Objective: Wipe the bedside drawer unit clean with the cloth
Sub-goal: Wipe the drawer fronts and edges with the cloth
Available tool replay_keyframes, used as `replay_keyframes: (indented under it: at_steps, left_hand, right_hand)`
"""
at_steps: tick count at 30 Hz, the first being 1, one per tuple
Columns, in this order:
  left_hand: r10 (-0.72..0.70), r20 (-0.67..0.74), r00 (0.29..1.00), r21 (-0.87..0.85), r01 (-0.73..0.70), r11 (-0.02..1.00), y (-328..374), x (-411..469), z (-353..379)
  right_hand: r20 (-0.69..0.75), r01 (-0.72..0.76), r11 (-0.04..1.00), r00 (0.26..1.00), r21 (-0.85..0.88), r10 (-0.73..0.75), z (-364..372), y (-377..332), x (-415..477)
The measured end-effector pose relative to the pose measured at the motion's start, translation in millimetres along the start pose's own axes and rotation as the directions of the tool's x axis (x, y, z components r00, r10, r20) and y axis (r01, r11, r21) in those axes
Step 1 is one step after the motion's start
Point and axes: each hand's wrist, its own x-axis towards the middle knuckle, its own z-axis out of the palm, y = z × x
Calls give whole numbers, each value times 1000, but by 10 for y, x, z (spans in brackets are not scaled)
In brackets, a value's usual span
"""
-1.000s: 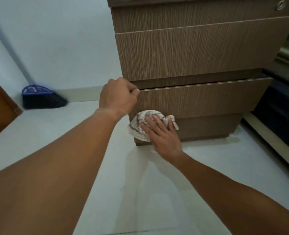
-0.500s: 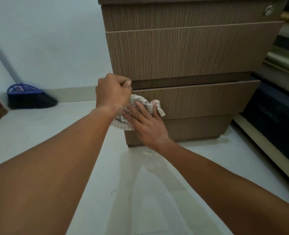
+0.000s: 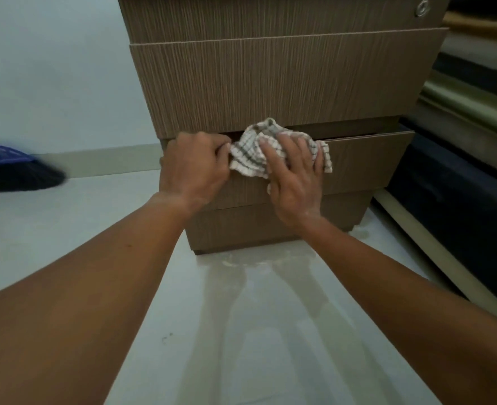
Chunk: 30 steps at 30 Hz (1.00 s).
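Note:
The wood-grain bedside drawer unit (image 3: 270, 83) stands on the floor in front of me. Its bottom drawer (image 3: 367, 162) is pulled slightly out. My left hand (image 3: 196, 168) is closed over the top left edge of that drawer. My right hand (image 3: 295, 176) lies flat with fingers spread on a white checked cloth (image 3: 248, 154), pressing it against the drawer's upper front edge. The cloth bunches up above my fingers into the gap under the middle drawer.
A blue and black broom head (image 3: 10, 171) lies on the pale tiled floor (image 3: 241, 317) at the left by the wall. A dark bed frame (image 3: 460, 206) runs along the right side. A round lock (image 3: 422, 7) sits at the unit's top right.
My right hand has slid the cloth up from the drawer's lower front to its top edge and to the right. My left hand has kept its hold on the drawer edge.

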Motion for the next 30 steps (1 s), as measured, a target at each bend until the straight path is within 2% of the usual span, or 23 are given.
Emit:
replay_keyframes:
  at_steps: [2,5,8,10,13,15,17,19,22,24,26,28,30]
  left_hand:
    - [55,-1,998,8,-55,998,131,57,131]
    - [88,46,995,39,-90,995,327,134,333]
    - [70,57,996,122,-76,990,421,241,486]
    - [53,59,997,151,-61,987,462,292,536]
    - [24,78,997,215,-40,976,532,338,574]
    - [1,73,997,291,-22,956,595,366,582]
    - [-14,87,996,385,-21,923,689,365,593]
    - [-22,154,988,480,-55,876,856,311,608]
    - [-14,216,976,557,-111,823,1013,218,635]
    - [23,192,981,544,-126,830,957,151,691]
    - [92,285,954,495,-229,838,835,-17,761]
    - [159,393,906,442,-337,831,713,-215,875]
    - [113,432,895,429,-314,847,615,-338,1008]
  right_hand:
    - [-49,-149,989,988,-18,148,-70,228,86]
    - [-15,-138,989,990,-55,137,-163,580,76]
    - [-59,-250,966,967,-62,246,-275,985,-39]
    - [-110,-294,955,951,-29,289,-336,1251,-112]
    - [-89,-367,925,923,101,376,-394,1515,-194]
    - [-72,-507,829,842,237,535,-439,1524,-247]
    - [-14,-652,682,719,332,695,-464,1441,-310]
    - [50,-734,579,633,355,772,-437,1336,-394]
    - [97,-787,487,557,378,825,-371,1151,-491]
    - [119,-797,487,556,356,823,-323,1025,-543]
    - [149,-785,517,588,340,795,-286,881,-603]
    - [198,-746,560,648,361,735,-261,735,-658]
    - [237,-667,655,742,355,627,-211,617,-716]
